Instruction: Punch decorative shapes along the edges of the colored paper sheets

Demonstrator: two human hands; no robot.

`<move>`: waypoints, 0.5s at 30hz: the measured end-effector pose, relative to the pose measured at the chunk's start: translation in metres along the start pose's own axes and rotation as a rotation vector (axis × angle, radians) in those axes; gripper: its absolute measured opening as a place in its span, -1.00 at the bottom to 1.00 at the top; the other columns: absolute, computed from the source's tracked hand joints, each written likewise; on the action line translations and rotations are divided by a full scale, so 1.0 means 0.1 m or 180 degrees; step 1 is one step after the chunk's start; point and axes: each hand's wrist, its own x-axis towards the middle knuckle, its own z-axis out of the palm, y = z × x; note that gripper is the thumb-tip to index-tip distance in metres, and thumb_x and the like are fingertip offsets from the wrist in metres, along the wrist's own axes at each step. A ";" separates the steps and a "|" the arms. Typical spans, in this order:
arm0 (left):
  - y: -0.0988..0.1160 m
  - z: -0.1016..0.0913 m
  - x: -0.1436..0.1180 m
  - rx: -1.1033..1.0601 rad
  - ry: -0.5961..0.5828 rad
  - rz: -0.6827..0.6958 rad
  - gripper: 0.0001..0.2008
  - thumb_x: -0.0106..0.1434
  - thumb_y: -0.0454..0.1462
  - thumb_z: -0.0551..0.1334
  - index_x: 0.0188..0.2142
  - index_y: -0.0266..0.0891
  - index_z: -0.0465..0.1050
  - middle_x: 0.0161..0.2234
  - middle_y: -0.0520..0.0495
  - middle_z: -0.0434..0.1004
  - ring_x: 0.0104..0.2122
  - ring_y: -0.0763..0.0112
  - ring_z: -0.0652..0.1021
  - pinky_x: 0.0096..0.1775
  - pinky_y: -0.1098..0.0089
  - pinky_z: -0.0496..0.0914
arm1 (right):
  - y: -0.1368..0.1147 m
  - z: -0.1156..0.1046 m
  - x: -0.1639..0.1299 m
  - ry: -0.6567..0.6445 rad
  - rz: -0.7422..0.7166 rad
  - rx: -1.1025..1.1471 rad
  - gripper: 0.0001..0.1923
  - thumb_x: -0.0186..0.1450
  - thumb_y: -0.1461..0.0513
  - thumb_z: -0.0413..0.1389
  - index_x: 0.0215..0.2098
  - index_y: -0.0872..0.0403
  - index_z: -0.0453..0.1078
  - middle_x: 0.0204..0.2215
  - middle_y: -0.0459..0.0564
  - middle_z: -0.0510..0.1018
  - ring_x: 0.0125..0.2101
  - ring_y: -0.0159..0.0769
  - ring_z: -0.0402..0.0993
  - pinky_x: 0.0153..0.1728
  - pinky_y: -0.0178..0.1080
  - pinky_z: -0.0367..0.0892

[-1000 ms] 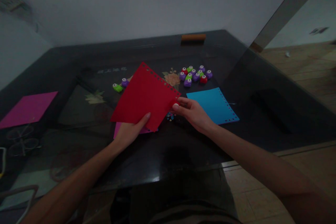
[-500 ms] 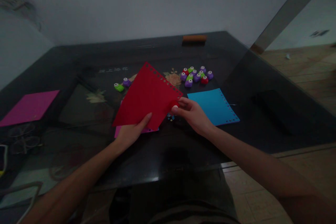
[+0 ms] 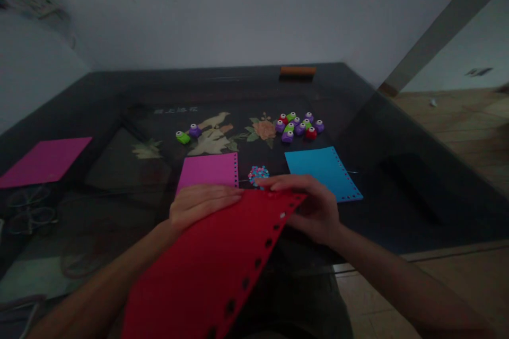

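Paper sheet (image 3: 199,259) in red, held up near the front edge of the counter (image 3: 382,222), with a row of holes (image 3: 268,242) along one side and the close end running out of the head view. Left hand (image 3: 201,204): fingers together, laid over the far edge; thumb hidden beneath, grip closed on the paper. Right hand (image 3: 323,209): curled round the holed corner, grip closed on it, forefinger above, thumb below; cannot tell about anything tucked underneath. Just beyond, loose pink and blue bits (image 3: 258,175) heaped straight on the counter, between pink sheet (image 3: 209,168) and blue sheet (image 3: 318,169). Behind the blue sheet, cluster of purple, green and red eye-topped punches (image 3: 300,128); farther left, green punch (image 3: 183,138) just beside purple punch (image 3: 194,131). Printed on the surface: peach flower (image 3: 265,130) and pale characters (image 3: 175,110), 上 readable, others too blurred.
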 end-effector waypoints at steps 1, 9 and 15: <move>0.06 -0.03 -0.02 -0.0035 0.0003 0.0184 -0.62 0.35 -0.14 -0.04 -0.12 -0.11 0.53 -0.10 -0.09 0.59 -0.06 0.29 0.55 0.03 0.29 0.38 | -0.03 -0.01 -0.04 -0.0111 -0.0160 -0.0160 -0.64 0.17 0.22 0.24 -0.06 -0.16 0.42 -0.06 -0.02 0.55 -0.04 -0.13 0.47 -0.03 -0.03 0.36; 0.23 -0.07 -0.11 -0.0074 0.0200 0.0354 -0.71 0.36 -0.19 0.02 -0.08 0.07 0.49 -0.11 0.02 0.59 -0.07 0.32 0.56 0.00 0.25 0.42 | -0.07 -0.08 -0.15 -0.0433 -0.1153 -0.1190 -0.53 0.27 0.28 0.11 0.11 -0.24 0.30 -0.05 0.00 0.53 -0.18 -0.21 0.54 -0.22 -0.16 0.47; 0.18 -0.04 -0.07 -0.0040 0.0600 0.1090 -0.71 0.39 -0.25 0.01 -0.02 -0.09 0.43 -0.09 -0.07 0.58 -0.07 0.32 0.56 -0.05 0.27 0.47 | -0.09 -0.02 -0.14 -0.0558 -0.1779 -0.1182 -0.67 0.33 0.34 0.02 0.07 0.20 0.24 -0.18 0.16 0.55 -0.05 -0.32 0.48 -0.17 -0.30 0.49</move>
